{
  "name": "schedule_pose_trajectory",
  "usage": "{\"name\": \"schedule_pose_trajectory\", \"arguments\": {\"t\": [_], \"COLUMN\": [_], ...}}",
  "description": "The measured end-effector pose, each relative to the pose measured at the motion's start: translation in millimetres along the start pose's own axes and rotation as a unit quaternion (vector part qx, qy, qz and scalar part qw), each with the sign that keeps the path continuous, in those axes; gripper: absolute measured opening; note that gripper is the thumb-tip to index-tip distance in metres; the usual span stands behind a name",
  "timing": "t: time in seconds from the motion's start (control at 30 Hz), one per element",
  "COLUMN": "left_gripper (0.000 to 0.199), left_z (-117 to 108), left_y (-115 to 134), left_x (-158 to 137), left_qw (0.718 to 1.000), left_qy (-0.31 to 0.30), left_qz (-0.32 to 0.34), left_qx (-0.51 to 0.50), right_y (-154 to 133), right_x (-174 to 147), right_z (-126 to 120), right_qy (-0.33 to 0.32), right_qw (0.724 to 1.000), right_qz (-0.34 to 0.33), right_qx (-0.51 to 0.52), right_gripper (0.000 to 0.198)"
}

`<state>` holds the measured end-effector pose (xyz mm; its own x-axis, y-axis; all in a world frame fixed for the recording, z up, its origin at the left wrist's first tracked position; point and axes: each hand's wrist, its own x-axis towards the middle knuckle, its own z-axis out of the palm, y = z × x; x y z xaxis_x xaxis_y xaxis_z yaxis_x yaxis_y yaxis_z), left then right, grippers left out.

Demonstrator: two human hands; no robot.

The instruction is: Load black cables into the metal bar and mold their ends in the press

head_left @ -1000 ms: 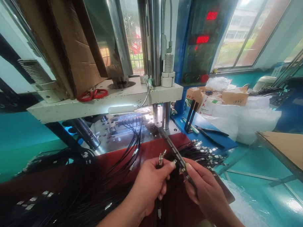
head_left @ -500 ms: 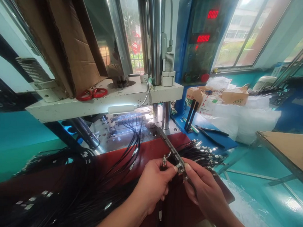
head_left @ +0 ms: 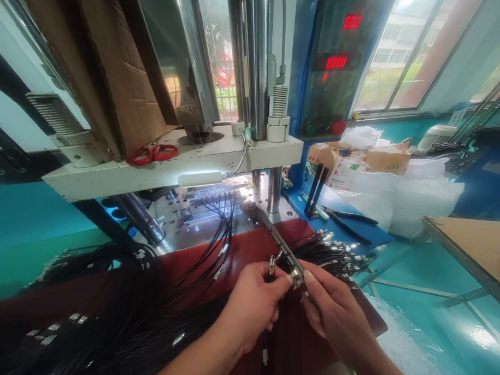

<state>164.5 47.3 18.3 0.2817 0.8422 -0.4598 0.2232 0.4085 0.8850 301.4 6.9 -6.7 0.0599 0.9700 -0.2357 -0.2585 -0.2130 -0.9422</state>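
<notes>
My left hand [head_left: 254, 299] is closed, its thumb and fingers pinching small metal-ended cable connectors [head_left: 272, 262]. One shiny connector [head_left: 296, 277] sits at the thumb tip, against a long, narrow dark metal bar [head_left: 280, 242] with slots along it. My right hand [head_left: 336, 302] is closed round the near end of this bar, thumb on top. The bar's far end reaches the front edge of the press bed, beside a dark rounded metal piece [head_left: 249, 208]. Cables below the left hand are mostly hidden by the fingers.
A press plate [head_left: 171, 171] with red scissors [head_left: 152, 153] stands ahead. Beneath it, several black cables [head_left: 224, 226] run from a lit mould [head_left: 207, 202]. Cable bundles [head_left: 338, 253] lie right, more at left. Pliers [head_left: 349, 219] rest on a blue surface.
Almost nothing differs. Both hands keep their holds, and the bar and connectors have shifted only very slightly.
</notes>
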Motion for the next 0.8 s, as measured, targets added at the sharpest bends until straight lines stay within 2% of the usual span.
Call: {"name": "schedule_pose_trajectory", "arguments": {"t": [0.17, 0.27, 0.4, 0.53, 0.63, 0.8], "left_gripper": [0.025, 0.024, 0.023, 0.029, 0.030, 0.018], "left_z": [-1.8, -4.2, -11.3, -21.1, -25.4, -24.9], "left_y": [-4.8, -3.8, 1.4, 3.0, 0.2, -2.9], "left_x": [4.0, 4.3, -1.4, -10.1, -13.2, -11.9], "left_qw": [0.999, 0.999, 0.993, 0.981, 0.977, 0.979], "left_qy": [-0.010, -0.021, -0.050, -0.035, -0.028, 0.005], "left_qz": [0.026, 0.026, 0.028, 0.011, -0.004, 0.061], "left_qx": [-0.017, -0.031, -0.103, -0.191, -0.211, -0.194], "right_y": [3.5, 5.9, 6.5, 4.2, 3.6, 3.1], "right_x": [-0.5, 1.3, 1.7, 0.3, -0.1, -0.3], "right_z": [1.2, 0.0, -3.8, -5.2, -4.5, -3.7], "right_qy": [0.013, -0.001, 0.012, 0.022, 0.024, 0.013], "right_qw": [0.999, 0.999, 1.000, 0.999, 0.999, 1.000], "right_qz": [-0.010, -0.026, -0.023, -0.039, -0.026, -0.017], "right_qx": [-0.028, -0.032, 0.000, 0.005, 0.006, 0.013], "right_gripper": [0.045, 0.044, 0.049, 0.052, 0.053, 0.050]}}
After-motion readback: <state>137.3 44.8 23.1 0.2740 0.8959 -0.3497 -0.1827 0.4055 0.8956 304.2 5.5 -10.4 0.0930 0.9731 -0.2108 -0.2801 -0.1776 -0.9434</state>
